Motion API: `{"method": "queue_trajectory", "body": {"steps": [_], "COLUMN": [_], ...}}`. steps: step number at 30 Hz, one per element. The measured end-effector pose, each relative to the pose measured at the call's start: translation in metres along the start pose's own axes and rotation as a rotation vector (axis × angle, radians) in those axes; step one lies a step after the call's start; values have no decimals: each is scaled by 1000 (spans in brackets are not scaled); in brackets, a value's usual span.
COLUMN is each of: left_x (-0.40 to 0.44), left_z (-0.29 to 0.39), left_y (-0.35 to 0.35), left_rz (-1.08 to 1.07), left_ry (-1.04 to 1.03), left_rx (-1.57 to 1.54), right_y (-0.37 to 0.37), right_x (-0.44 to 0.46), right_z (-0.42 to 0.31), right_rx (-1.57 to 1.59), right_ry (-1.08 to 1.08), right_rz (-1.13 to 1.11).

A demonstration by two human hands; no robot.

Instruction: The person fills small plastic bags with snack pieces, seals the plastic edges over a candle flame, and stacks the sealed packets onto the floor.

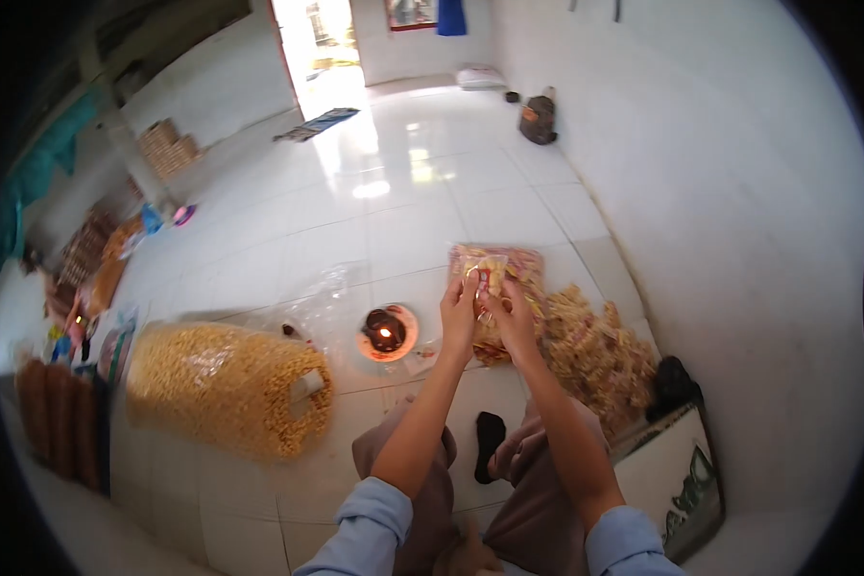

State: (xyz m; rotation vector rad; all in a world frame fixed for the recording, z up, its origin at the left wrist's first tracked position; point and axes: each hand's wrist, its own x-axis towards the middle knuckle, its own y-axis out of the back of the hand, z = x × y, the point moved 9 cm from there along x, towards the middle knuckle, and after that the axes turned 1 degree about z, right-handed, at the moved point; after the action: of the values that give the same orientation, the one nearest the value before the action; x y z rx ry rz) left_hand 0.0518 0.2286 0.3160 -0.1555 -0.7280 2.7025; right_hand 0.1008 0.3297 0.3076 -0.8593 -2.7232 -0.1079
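Both hands are up over the tiled floor [259, 240], and here is the small clear packet [491, 273], held between them with yellowish pieces showing through the plastic and a touch of red on its front. The left hand [459, 305] has its fingertips pinched on one side, the right hand [512, 312] grips the other, thumbs toward the middle; how tightly the remaining fingers are pressed together, I cannot tell. Right behind the packet, from this view, lies a large clear bag [525, 261] filled with similar colourful contents, and to its right spreads a heaped pile of small packets [590, 355]. Over on the left, a small flame [385, 333] burns bright on a dark lump [378, 320] in an orange-rimmed plate [412, 336]. Farther left sits the big one: a bulky transparent sack [216, 384] on its side, packed with small yellow pieces, a whitish object [306, 385] at its near end. Crumpled clear plastic [326, 300] lies just behind, between sack and plate.
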Motion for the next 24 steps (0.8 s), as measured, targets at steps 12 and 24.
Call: {"method": "queue_trajectory", "body": {"steps": [12, 24], "left_x": [-3, 13], "left_z": [-174, -383], "left_y": [-145, -157], "left_rz": [-394, -911], "left_ry": [-104, -498], "left_rx": [414, 1159], "right_y": [241, 329], "right_x": [-29, -80], "right_z": [62, 310], "right_rx": [-50, -304], "right_ry": [-346, -555], "right_rz": [371, 673]}}
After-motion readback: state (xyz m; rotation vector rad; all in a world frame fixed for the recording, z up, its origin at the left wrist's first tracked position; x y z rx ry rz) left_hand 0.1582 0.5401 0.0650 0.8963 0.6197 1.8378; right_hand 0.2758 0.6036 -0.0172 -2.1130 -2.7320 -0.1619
